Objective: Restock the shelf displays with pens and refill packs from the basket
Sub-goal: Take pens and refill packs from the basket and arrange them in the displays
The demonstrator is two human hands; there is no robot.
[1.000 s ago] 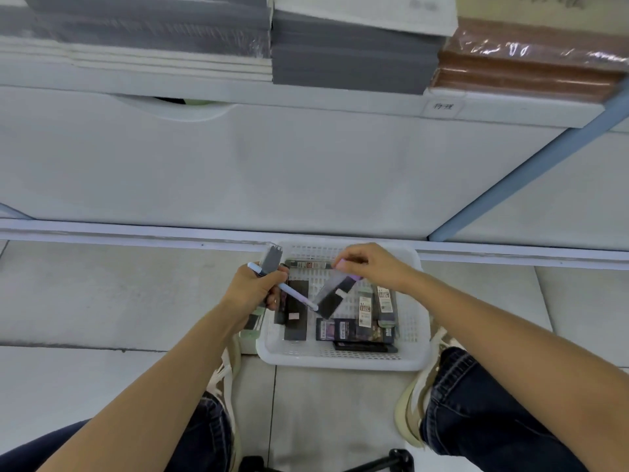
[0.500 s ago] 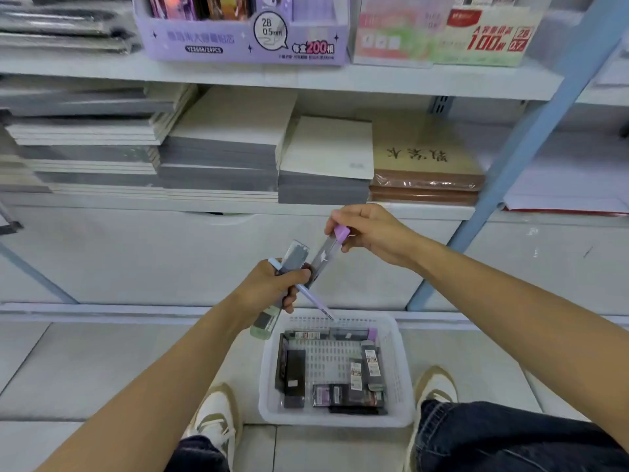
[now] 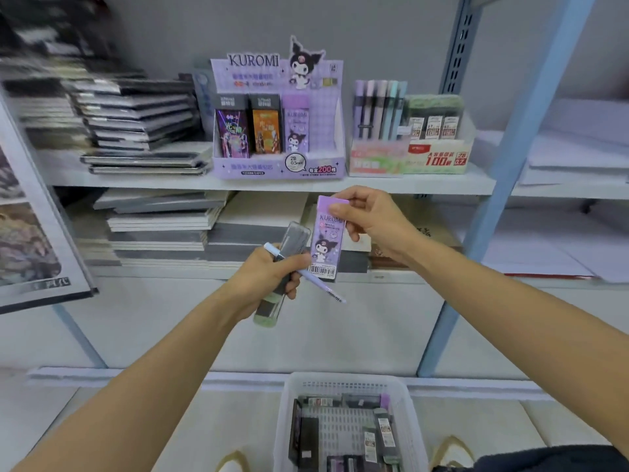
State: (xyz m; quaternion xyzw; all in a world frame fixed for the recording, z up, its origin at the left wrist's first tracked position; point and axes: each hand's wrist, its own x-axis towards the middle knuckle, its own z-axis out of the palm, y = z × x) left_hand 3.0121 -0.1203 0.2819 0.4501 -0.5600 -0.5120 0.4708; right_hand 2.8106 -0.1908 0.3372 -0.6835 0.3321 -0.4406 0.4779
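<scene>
Pinching top edge, right hand [image 3: 374, 221] holds refill pack [image 3: 325, 248].

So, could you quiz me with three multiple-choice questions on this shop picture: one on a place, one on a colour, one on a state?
1. The white basket sits: A on the upper shelf; B on the floor; C on a notebook stack.
2. The Kuromi refill pack in the right hand is: A orange; B green; C lilac.
3. The left hand: A hangs empty; B grips a pen and a clear case; C presses the shelf.
Answers: B, tiles surround it; C, lilac cap and front; B, fingers curl round both.
</scene>
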